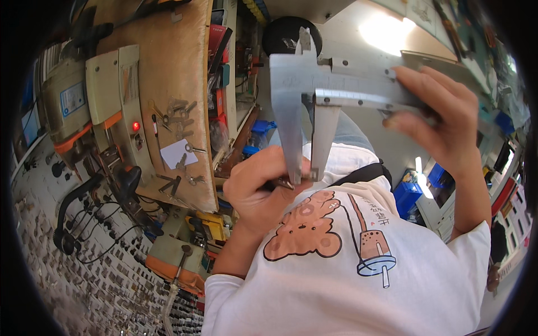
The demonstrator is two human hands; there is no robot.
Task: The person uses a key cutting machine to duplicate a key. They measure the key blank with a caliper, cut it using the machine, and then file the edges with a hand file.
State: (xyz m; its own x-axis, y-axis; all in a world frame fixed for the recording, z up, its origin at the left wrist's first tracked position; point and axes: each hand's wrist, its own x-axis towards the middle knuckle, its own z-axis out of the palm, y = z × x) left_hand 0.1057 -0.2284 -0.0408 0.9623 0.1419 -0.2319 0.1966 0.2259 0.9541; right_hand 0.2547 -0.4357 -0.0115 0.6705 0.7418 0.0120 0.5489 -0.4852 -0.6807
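Clasping caliper (336,80) at beam end: R hand (448,109), fingers curled. L hand (252,185), nearer caliper's jaw tips, pinches small metal pc. (285,183); contact unclear.

Small workshop, by all signs a key-cutting one, as seen from where I stand. One wooden bench (162,61), worn at the edge, bearing a grey bench machine (103,84) with orange trim and a lit red lamp (136,126). Loose metal keys (178,115), a scattered lot, beside a white paper slip (179,153). One white panel (106,274), densely hung with rows of small metal pieces resembling key blanks. A second grey-and-orange machine (171,255), near the panel. Storage: crowded shelving (219,67) alongside the bench; blue plastic bins (408,193) across the room. Measuring equipment: one steel caliper (286,101), held aloft.
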